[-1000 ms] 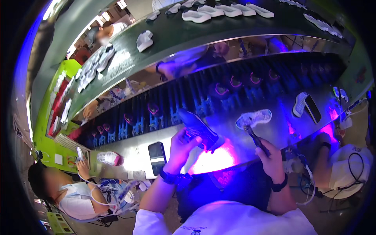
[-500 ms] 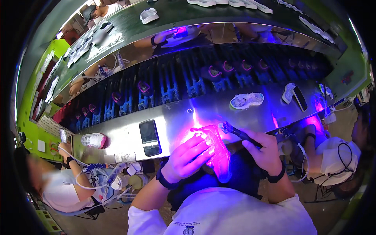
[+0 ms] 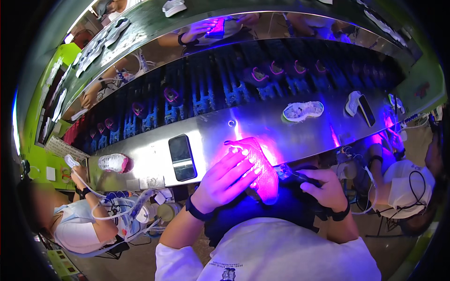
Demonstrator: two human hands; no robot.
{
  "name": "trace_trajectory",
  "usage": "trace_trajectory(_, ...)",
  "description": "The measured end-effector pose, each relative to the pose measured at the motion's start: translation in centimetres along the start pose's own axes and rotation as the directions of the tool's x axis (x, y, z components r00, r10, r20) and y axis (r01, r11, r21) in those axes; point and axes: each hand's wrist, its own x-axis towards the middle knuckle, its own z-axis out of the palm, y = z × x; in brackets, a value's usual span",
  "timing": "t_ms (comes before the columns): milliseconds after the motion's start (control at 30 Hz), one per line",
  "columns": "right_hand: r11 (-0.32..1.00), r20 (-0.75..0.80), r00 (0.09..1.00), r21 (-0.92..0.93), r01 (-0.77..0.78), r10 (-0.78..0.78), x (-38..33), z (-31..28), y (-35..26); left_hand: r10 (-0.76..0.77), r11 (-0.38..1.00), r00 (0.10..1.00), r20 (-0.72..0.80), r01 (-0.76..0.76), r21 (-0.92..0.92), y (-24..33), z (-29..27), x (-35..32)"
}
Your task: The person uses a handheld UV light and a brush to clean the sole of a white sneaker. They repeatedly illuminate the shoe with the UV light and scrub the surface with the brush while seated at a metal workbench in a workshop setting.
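Note:
A shoe upper (image 3: 266, 181) glows pink under violet light at the near edge of the metal bench, its toe pointing toward me. My left hand (image 3: 224, 180) lies closed over its left side, fingers across the top. A brush with a black handle (image 3: 303, 178) is gripped in my right hand (image 3: 327, 189). Its bristle head (image 3: 283, 172) is against or very close to the shoe's right side; contact cannot be made out. What lies beneath the shoe is hidden.
On the metal bench (image 3: 215, 126) lie a black phone (image 3: 182, 157), a white sole (image 3: 303, 111), a clear-and-pink shoe sole (image 3: 113, 163) and another phone (image 3: 366, 110). Behind runs a dark conveyor (image 3: 204, 91) carrying shoes. Co-workers sit left (image 3: 79, 220) and right (image 3: 408, 189).
The brush has gone from beside the shoe's upper right edge down toward its lower right side. My right hand has lowered with it. The shoe stays in my left hand, slightly shifted.

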Motion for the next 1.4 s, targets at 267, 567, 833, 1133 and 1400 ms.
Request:
trace_trajectory(267,0.99,-0.042,0.995,0.111,-0.084,0.089,1.3,-2.6,2.3,-0.084,0.994,0.996,-0.004,0.084,-0.067,0.6,4.4,1.8)
trace_trajectory(567,0.984,-0.012,1.0,0.175,-0.025,0.028,1.6,-3.3,4.1,-0.275,0.96,0.961,-0.014,0.274,-0.065,1.2,5.4,2.9)
trace_trajectory(833,0.968,0.023,0.994,0.222,-0.113,0.111,0.5,-2.9,4.5,-0.347,0.936,0.938,0.0,0.346,-0.061,1.8,6.2,2.1)
trace_trajectory(1133,0.975,-0.053,0.986,0.167,-0.146,0.156,-2.2,-0.5,5.1,-0.516,0.855,0.856,0.025,0.517,-0.046,3.1,5.9,1.4)
trace_trajectory(1400,0.926,-0.145,0.958,-0.325,0.191,-0.248,-0.4,-0.1,3.4,-0.628,0.772,0.764,0.147,0.636,-0.012,3.3,4.0,0.4)
